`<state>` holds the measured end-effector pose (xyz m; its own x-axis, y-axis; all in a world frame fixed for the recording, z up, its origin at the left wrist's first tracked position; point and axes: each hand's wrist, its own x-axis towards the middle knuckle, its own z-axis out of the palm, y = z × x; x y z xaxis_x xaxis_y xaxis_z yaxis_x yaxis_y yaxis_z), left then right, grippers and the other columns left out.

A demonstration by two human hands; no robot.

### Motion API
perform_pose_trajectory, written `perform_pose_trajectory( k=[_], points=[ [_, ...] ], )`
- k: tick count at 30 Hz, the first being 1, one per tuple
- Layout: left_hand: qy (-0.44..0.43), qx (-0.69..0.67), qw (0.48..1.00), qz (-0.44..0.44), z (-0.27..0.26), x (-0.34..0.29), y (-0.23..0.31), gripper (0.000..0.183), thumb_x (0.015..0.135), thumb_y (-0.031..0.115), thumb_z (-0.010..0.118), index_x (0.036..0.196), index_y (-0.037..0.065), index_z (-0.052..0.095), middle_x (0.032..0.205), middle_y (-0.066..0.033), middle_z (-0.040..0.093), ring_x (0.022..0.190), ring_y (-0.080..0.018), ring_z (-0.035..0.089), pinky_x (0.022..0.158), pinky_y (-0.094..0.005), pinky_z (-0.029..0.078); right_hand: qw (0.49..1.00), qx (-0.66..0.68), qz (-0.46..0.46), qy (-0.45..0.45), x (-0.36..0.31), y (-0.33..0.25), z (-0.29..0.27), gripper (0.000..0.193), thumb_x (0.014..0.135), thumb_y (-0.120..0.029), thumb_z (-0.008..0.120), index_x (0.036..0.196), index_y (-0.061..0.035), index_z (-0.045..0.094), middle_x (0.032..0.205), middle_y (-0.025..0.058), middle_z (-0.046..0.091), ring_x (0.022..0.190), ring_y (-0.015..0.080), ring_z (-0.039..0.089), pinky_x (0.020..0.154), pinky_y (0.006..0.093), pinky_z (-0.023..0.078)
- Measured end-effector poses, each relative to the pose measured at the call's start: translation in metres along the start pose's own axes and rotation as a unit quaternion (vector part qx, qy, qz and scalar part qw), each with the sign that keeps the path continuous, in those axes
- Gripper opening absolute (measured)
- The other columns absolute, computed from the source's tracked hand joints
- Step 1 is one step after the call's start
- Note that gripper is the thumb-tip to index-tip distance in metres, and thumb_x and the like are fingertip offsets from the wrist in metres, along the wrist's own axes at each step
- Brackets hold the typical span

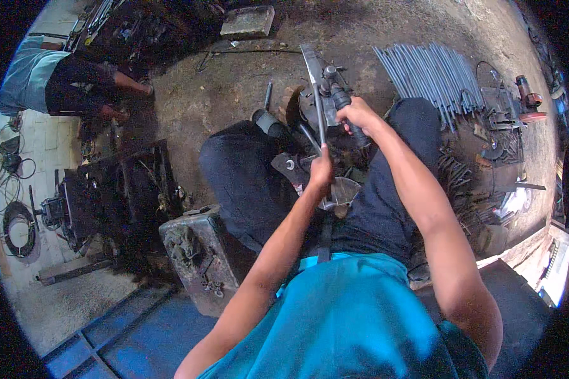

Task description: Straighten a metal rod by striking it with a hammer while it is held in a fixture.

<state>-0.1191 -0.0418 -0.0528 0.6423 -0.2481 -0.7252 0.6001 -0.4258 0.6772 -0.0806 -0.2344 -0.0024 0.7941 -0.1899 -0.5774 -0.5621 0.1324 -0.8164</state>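
Observation:
My left hand [321, 169] is closed around a long slim metal rod [323, 123], which stands out in front of me between my knees. At its far end a flat, pale blade-like piece [310, 62] lies in line with it. Just to the right, my right hand [358, 116] grips a dark tool with a black ribbed handle [340, 96] and a rounded metal head. Its exact kind is unclear. That head is close beside the rod; whether they touch I cannot tell. Beneath both hands, dark metal parts sit partly hidden, with a round pale piece [344, 191] near my left wrist.
A bundle of metal rods [433, 79] lies at the far right. Beyond it is a power tool with a red disc [532, 117]. A worn metal box [199, 252] stands by my left leg. Another person [50, 79] bends over at the far left. A block [247, 23] lies ahead.

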Motion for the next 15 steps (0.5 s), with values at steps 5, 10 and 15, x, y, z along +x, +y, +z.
perform_pose_trajectory(
  k=[5,10,15],
  points=[
    [0.027,-0.012,1.000,0.004,0.004,-0.018,0.012,0.064,0.094,0.063,0.038,0.063,0.008,0.050,0.054,-0.0033,0.046,0.044,-0.0172,0.045,0.041,-0.0347,0.035,1.000,-0.012,-0.006,0.016,0.006,0.006,-0.002,0.011,0.066,-0.004,0.067,0.069,-0.0008,0.057,0.062,0.0087,0.058,0.044,0.0182,0.055,0.038,0.0355,0.044],
    [-0.054,-0.087,0.991,-0.081,-0.009,-0.016,0.018,0.063,0.094,0.065,0.037,0.070,0.009,0.053,0.061,-0.0014,0.048,0.047,-0.0171,0.042,0.044,-0.0341,0.031,1.000,-0.003,-0.004,0.019,0.004,0.003,0.001,0.012,0.066,-0.003,0.067,0.070,-0.0004,0.056,0.062,0.0086,0.058,0.043,0.0182,0.055,0.038,0.0356,0.044],
    [-0.102,-0.191,0.972,-0.090,-0.005,-0.019,0.015,0.057,0.095,0.063,0.038,0.069,0.013,0.049,0.058,0.0001,0.042,0.045,-0.0152,0.038,0.042,-0.0324,0.027,1.000,-0.010,-0.002,0.020,-0.001,-0.003,0.006,0.015,0.069,-0.002,0.068,0.075,-0.0017,0.053,0.061,0.0059,0.055,0.043,0.0156,0.053,0.039,0.0327,0.042]
  ],
)
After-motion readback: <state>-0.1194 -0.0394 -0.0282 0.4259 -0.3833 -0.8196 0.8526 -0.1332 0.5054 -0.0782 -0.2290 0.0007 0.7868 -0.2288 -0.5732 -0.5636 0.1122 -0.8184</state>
